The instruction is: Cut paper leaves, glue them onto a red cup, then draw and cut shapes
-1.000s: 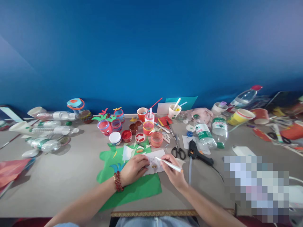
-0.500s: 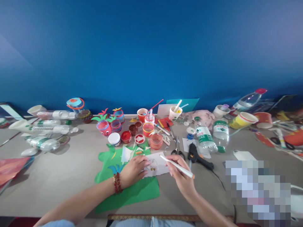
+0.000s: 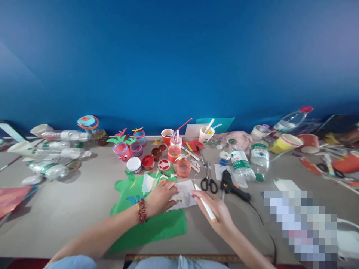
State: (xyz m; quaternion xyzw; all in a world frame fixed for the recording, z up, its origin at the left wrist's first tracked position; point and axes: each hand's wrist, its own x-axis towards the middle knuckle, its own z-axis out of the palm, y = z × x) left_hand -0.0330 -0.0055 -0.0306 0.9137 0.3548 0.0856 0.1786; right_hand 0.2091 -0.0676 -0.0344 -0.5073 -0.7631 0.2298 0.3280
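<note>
My left hand [image 3: 160, 195], with a red bead bracelet on the wrist, lies fingers-down on a small white paper [image 3: 183, 195] with tiny drawings. The paper rests on a green sheet [image 3: 157, 224] on the grey table. My right hand [image 3: 217, 213] is to the right of the paper and holds a white pen [image 3: 205, 203], tip pointing up-left, just off the paper's right edge.
Paint pots [image 3: 147, 162] and painted cups [image 3: 183, 167] stand behind the paper. Black scissors [image 3: 208, 182] and a black glue gun [image 3: 231, 184] lie to the right. Plastic bottles [image 3: 241, 164] lie right and far left [image 3: 50, 170]. A blue wall rises behind.
My right hand has drawn the pen back from over the white paper to its right edge and turned it more upright. The left hand stays pressed on the paper.
</note>
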